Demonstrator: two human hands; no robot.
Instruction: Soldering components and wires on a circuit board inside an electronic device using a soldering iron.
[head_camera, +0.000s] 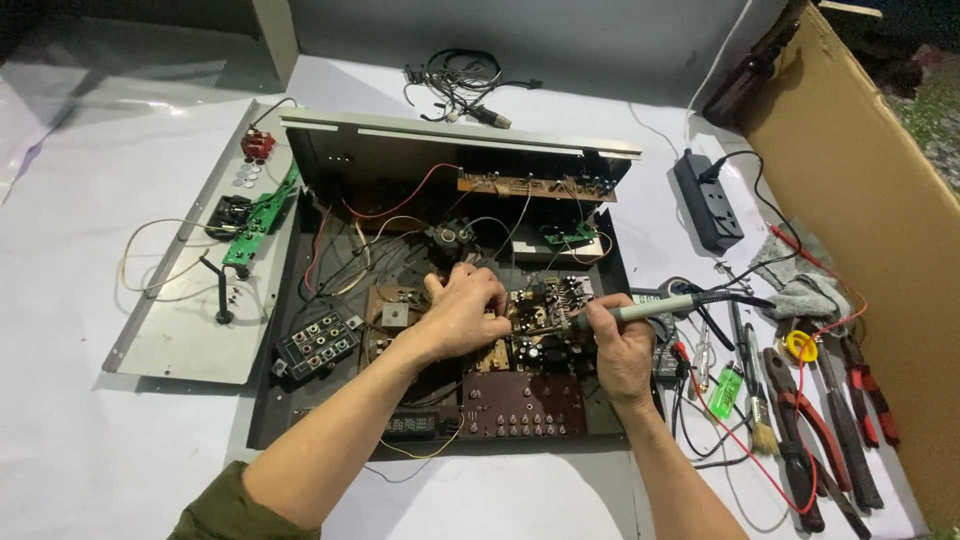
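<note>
Left hand (462, 312) hides the board (540, 330) — soldering iron (640, 312) tip unseen.

Bare forearms, left arm (330, 440) — olive-green sleeve pushed up

Grey-handled soldering iron (655, 309) lying near-horizontal, tip left on brown circuit board (535, 330), centre of open black chassis (290, 300).

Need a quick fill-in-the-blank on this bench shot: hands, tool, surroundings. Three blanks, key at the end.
1. The right hand holds a ____ by its grey handle, tip on the circuit board.
2. The left hand rests inside the opened ____ chassis.
3. The green lighter lies to the ____ of the chassis, beside the red-handled pliers.

Missing words: soldering iron; black; right
</note>
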